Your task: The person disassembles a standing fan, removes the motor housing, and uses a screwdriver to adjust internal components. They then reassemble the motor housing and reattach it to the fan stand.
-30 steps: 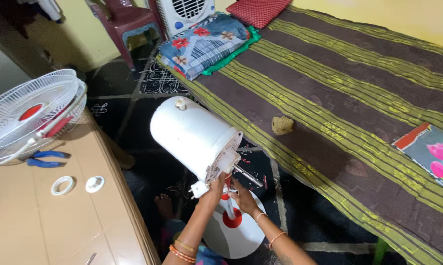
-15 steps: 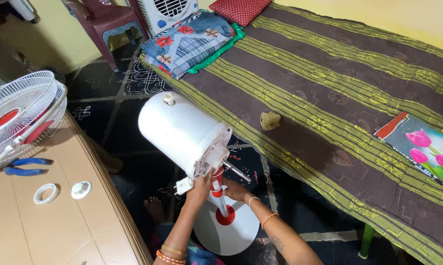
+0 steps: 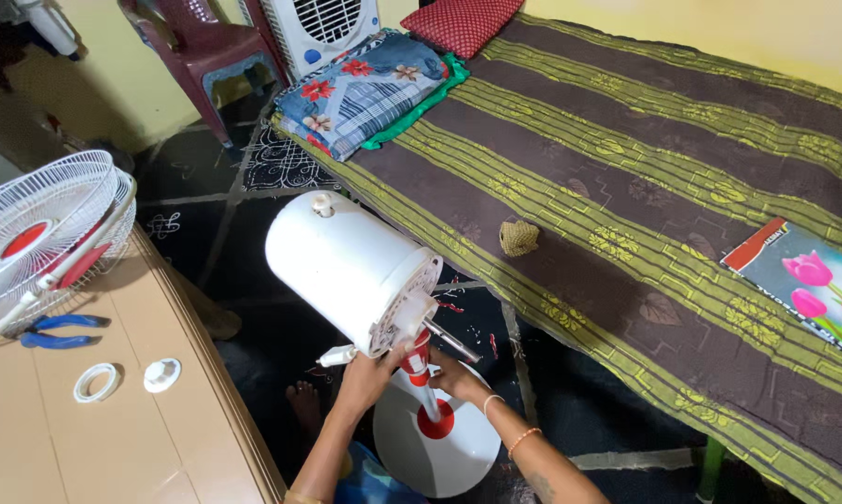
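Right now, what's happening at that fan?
A person is working on a dismantled pedestal fan. The left hand holds the underside of the white motor housing, tilted above the floor. The right hand holds the red-and-white stand pole, which rises from the round white base. The bare shaft sticks out at the front. The fan guard, blue pliers, a tape ring and a white cap lie on the table.

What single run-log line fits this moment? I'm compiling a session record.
left hand: on white cylindrical fan motor housing | right hand: at red-and-white fan stand pole | round white base: on floor | blue-handled pliers: on table
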